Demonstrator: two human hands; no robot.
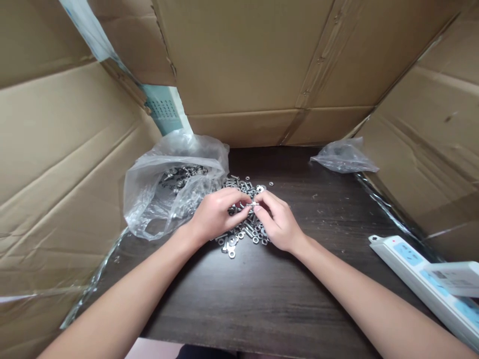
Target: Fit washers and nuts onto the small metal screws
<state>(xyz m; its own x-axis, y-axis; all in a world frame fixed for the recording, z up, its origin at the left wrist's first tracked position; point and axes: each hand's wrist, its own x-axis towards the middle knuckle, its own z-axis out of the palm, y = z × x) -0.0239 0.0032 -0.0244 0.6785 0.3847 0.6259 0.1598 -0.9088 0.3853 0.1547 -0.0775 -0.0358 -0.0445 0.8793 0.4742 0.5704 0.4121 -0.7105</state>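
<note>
My left hand (219, 212) and my right hand (277, 218) meet over a loose pile of hardware (247, 230). Between their fingertips is a small shiny bolt (255, 204), pinched from both sides. A wider piece, like a nut or washer, seems to sit on its shank, but it is too small to tell which. Bolts, hex nuts and flat washers make up the pile, spread beneath and around both hands. One hex nut (232, 254) lies at its near edge. Beside my left hand an opened clear plastic bag (144, 199) holds more bolts (187, 172).
Cardboard walls (247, 60) enclose the dark wooden table (239, 299) at the back and both sides. At the back right lies a crumpled plastic bag (344, 155). A white power strip (396, 259) with a plugged-in white adapter (454, 278) runs along the right.
</note>
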